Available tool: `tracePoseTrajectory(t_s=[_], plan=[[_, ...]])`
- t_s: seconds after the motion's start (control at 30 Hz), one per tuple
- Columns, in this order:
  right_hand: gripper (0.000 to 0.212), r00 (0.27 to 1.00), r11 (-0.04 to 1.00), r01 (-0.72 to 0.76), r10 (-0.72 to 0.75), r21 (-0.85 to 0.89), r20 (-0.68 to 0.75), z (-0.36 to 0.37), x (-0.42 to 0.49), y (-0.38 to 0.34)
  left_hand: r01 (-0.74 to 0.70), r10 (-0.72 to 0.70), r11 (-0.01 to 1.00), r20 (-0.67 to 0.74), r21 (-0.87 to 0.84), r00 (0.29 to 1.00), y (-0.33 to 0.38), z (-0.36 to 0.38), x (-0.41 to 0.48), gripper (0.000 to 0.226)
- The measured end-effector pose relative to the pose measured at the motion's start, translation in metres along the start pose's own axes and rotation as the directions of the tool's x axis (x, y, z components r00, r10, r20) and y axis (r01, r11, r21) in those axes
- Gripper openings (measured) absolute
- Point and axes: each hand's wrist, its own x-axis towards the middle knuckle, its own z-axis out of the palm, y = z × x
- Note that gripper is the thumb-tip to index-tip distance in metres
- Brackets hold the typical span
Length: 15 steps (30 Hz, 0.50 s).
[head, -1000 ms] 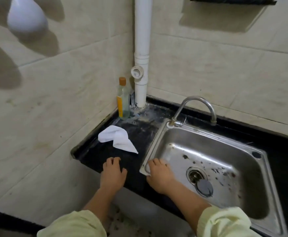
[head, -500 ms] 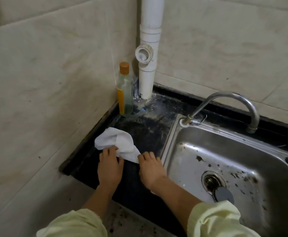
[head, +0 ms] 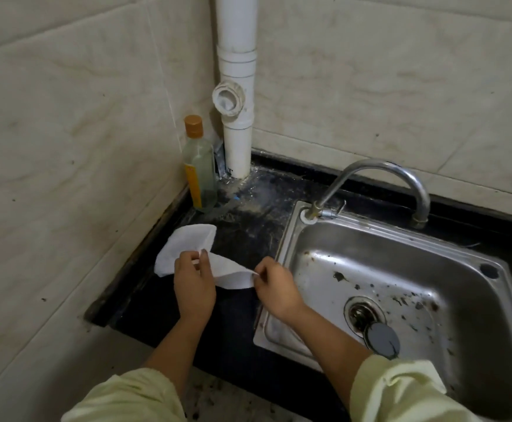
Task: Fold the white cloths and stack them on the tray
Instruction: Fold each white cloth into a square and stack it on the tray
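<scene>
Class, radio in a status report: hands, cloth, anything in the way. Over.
Left hand pinches cloth, right hand pinches its corner. Cloth unfolded, partly on counter. No tray in view; bottle behind, apart.

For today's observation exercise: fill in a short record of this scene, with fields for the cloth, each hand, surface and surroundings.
cloth: white cloth, crumpled, partly lifted
left hand: pinches the cloth's upper fold
right hand: pinches its near corner
surface: black counter beside a steel sink
surroundings: bottle, white pipe, tap
tray: not in view

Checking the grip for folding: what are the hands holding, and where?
The crumpled white cloth: left hand pinches its middle edge, right hand pinches its right-hand end.
</scene>
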Motion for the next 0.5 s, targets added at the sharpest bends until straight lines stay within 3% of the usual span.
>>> tracePoseTrajectory(t_s=[0.2, 0.33, 0.5], plan=[[0.006, 0.985, 0.970, 0.004, 0.038, 0.243, -0.167, -0.074, -0.038, -0.005, 0.070, -0.064, 0.973, 0.037, -0.220, 0.997, 0.064, 0.006, -0.025, 0.018], [0.007, 0.955, 0.947, 0.000, 0.095, 0.322, -0.280, -0.123, -0.080, 0.010, 0.176, -0.143, 0.870, 0.107, -0.460, 0.984, 0.114, 0.010, -0.065, 0.027], [0.008, 0.896, 0.931, 0.039, 0.128, 0.362, -0.426, -0.188, -0.151, 0.037, 0.084, 0.034, 0.807, 0.187, -0.585, 0.982, 0.171, 0.017, -0.147, 0.056]])
